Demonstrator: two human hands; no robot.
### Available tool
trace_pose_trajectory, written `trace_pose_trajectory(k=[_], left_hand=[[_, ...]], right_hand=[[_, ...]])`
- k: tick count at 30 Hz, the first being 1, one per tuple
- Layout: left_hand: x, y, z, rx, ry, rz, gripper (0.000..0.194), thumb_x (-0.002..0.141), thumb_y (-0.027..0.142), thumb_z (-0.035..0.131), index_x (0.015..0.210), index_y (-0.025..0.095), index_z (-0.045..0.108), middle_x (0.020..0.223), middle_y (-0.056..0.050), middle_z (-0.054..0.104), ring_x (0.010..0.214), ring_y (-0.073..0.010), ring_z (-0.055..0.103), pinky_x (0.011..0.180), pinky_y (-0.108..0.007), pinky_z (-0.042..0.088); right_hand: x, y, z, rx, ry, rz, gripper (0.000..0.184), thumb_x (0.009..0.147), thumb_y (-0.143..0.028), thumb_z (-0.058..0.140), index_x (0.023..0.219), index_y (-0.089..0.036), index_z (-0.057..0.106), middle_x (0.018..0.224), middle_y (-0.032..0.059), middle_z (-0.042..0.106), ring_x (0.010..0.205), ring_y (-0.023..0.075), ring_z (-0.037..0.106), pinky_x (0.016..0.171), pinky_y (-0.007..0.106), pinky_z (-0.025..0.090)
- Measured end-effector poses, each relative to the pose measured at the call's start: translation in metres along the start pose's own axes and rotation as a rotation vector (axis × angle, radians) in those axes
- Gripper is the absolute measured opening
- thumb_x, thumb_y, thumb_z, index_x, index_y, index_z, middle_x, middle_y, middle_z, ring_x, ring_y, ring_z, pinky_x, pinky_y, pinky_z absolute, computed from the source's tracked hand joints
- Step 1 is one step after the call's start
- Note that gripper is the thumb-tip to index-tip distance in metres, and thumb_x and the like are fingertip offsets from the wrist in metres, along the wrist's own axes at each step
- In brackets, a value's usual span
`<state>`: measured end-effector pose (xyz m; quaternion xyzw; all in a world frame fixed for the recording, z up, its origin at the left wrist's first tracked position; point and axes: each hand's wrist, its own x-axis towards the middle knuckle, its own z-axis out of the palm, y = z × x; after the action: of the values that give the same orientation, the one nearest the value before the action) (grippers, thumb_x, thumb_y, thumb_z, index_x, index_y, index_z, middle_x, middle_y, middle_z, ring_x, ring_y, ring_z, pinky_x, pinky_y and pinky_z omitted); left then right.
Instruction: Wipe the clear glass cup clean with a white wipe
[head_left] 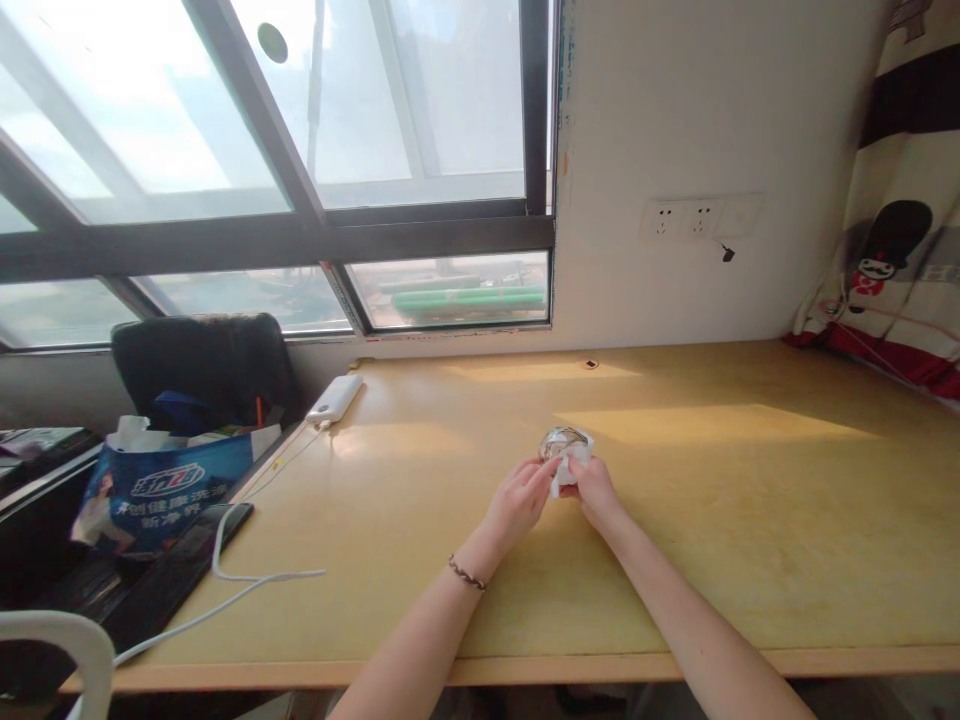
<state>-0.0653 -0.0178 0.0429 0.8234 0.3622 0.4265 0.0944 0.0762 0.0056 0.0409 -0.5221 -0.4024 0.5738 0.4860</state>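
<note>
Just above the wooden table, both of my hands are together at a small, shiny, rounded object (559,438), clear or silvery with brownish lines. Its exact kind is too small to make out. My left hand (519,492) grips its near left side, fingers closed and pointing toward the middle. A crumpled white tissue (577,462) lies against the object's right side. My right hand (594,490) has its fingers closed on this tissue, pressing it to the object. The fingers hide the lower part of the object.
The wooden table (750,540) stretches under my arms. A white power strip (335,400) sits at its far left, with a white cable (255,578) trailing forward. Left of the table are a blue bag (165,495) and a black chair (202,360). A patterned curtain (907,230) hangs right.
</note>
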Motion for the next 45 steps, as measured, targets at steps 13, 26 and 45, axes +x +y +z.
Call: trace_pose_trajectory(k=[13,26,45], left_hand=[[0.009,0.015,0.004,-0.867,0.014,-0.439,0.045,0.081,0.035,0.047,0.122,0.017,0.042,0.123,-0.010,0.049,0.113,-0.0224,0.045,0.097,-0.035,0.034],[0.005,0.002,0.002,-0.803,0.106,-0.738,0.047,0.076,0.052,0.045,0.082,0.009,0.062,0.077,-0.008,0.064,0.070,-0.0170,0.057,0.067,-0.029,0.046],[0.010,0.007,-0.002,-0.810,0.114,-0.725,0.061,0.074,0.043,0.054,0.126,0.019,0.033,0.109,-0.010,0.058,0.068,-0.0124,0.060,0.057,-0.022,0.049]], right_hand=[[-0.009,0.002,0.003,-0.449,0.038,0.024,0.050,0.078,-0.052,0.036,0.047,-0.017,0.053,0.035,0.0022,0.050,0.028,0.0121,0.045,0.030,0.021,0.029],[-0.013,-0.008,-0.003,-1.103,0.174,-0.289,0.048,0.086,-0.041,0.031,0.073,-0.013,0.067,0.070,0.0165,0.067,0.066,0.0223,0.063,0.056,0.025,0.039],[-0.011,-0.003,0.002,-0.907,0.077,-0.237,0.061,0.085,-0.051,0.027,0.058,-0.013,0.066,0.058,0.0132,0.066,0.057,0.0195,0.062,0.050,0.023,0.039]])
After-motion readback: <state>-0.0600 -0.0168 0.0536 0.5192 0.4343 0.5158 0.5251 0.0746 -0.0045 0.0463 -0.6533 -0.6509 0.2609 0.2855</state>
